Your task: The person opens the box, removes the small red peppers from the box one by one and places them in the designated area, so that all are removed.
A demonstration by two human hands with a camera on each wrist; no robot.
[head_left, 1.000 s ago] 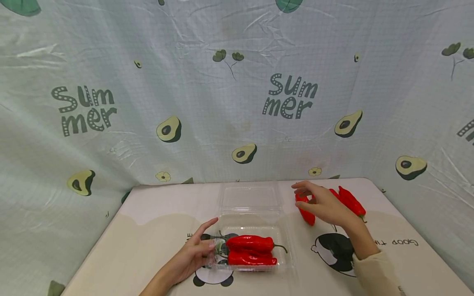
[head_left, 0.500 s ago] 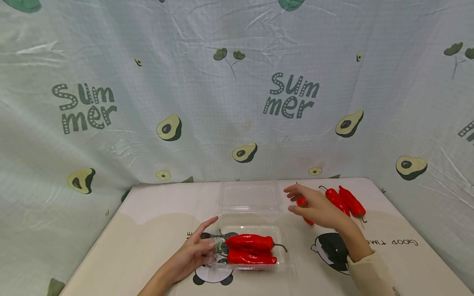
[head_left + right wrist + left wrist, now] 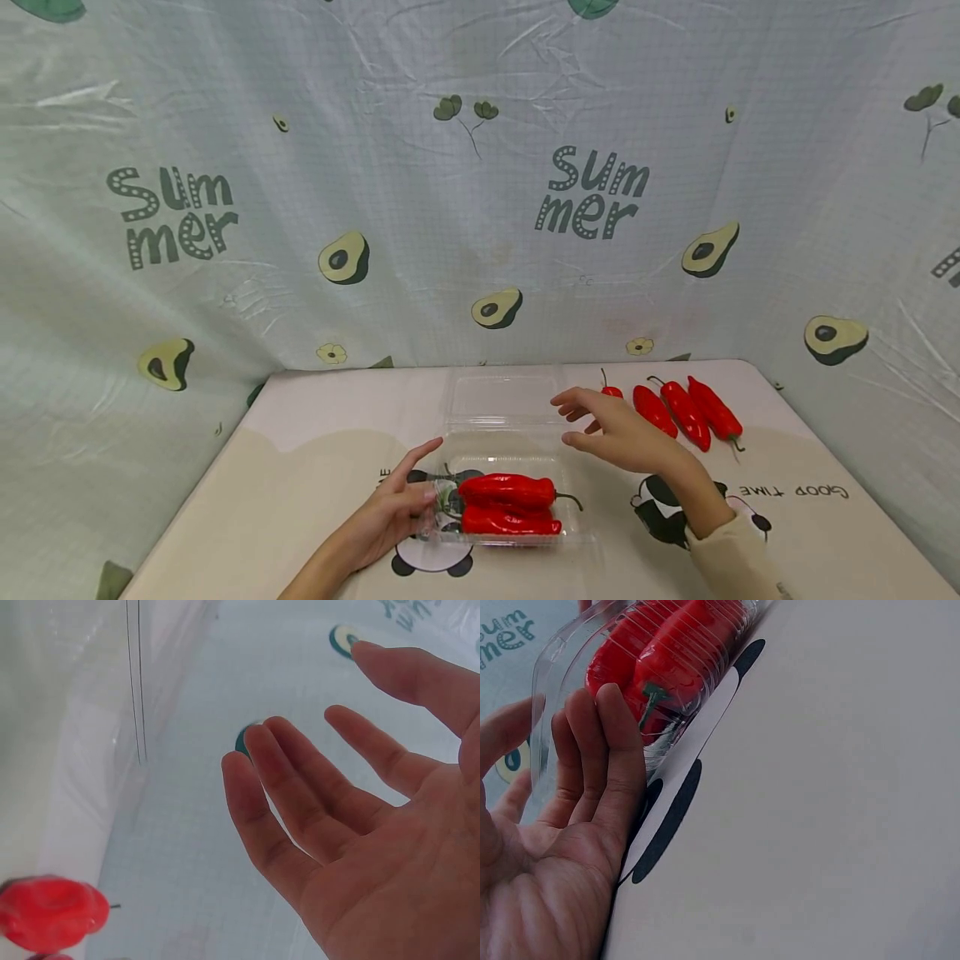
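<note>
In the head view, a clear plastic container (image 3: 577, 500) holds long red peppers (image 3: 506, 492) lying crosswise, one green stem poking to the right. My left hand (image 3: 390, 508) is at the container's left end. In the left wrist view its fingers (image 3: 619, 750) lie nearly straight against the clear wall, beside a pepper's green stem. My right hand (image 3: 622, 429) hovers above the table to the right of the opened lid (image 3: 506, 396), fingers spread and loosely bent, holding nothing. It partly covers one loose red pepper (image 3: 612, 390) behind it.
Several loose red peppers (image 3: 686, 414) lie side by side at the table's back right. The lid lies flat behind the container. A printed curtain (image 3: 405, 200) hangs along the table's back edge. Panda drawings and lettering mark the tabletop (image 3: 255, 517).
My right hand has moved left and slightly toward me, away from the loose peppers, showing more of them. The left hand and container have stayed in place.
</note>
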